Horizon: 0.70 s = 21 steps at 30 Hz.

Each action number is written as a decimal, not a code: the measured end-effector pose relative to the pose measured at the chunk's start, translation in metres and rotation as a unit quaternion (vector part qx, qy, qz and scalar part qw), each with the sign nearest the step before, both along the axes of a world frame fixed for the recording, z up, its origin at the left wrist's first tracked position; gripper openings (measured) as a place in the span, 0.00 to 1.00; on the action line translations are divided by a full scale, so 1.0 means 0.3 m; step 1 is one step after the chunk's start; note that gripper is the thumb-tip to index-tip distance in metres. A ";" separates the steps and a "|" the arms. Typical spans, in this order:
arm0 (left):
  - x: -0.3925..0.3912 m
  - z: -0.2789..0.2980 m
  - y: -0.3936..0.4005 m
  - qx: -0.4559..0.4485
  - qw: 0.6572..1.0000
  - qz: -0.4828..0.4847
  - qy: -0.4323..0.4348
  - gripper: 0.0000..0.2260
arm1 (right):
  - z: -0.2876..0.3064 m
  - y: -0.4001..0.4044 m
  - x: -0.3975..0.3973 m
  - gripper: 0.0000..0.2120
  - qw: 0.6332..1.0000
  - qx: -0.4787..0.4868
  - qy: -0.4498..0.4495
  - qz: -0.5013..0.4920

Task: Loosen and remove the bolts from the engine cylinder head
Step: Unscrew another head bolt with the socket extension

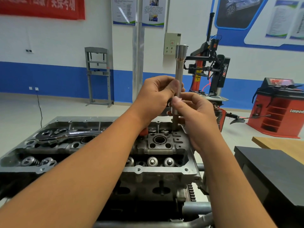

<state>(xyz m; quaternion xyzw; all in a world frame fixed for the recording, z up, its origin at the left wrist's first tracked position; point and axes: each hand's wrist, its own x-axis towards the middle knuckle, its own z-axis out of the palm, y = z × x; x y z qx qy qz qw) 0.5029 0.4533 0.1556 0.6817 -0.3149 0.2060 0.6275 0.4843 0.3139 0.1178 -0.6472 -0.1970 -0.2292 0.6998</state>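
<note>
A grey engine cylinder head [156,171] lies in front of me on a stand, its valve springs exposed. A long steel socket extension [179,66] stands upright with its lower end in a bolt hole at the head's far right side. My left hand [156,97] grips the shaft from the left, fingers curled round it. From the right, my right hand [195,116] pinches the same shaft a little lower, thumb on top. The bolt under the tool is hidden. A chrome ratchet wrench [65,135] lies loose on the head's left part.
A black box [271,176] stands on a wooden table [283,143] at the right. Behind are a tyre changer [212,69], a red wheel balancer [278,109] and a grey press frame [98,76]. A steel tube frame [195,208] runs under the head.
</note>
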 end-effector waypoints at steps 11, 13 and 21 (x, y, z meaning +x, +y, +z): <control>0.004 -0.004 0.001 0.015 1.000 0.006 -0.011 0.07 | 0.003 0.006 -0.007 0.04 1.000 0.017 0.006 -0.014; 0.003 -0.002 0.000 0.006 1.000 0.016 -0.009 0.06 | 0.002 0.005 -0.008 0.08 0.999 0.016 0.000 -0.041; -0.009 0.001 -0.002 0.001 1.000 -0.014 0.003 0.09 | 0.003 -0.004 -0.004 0.04 1.000 0.020 0.008 0.007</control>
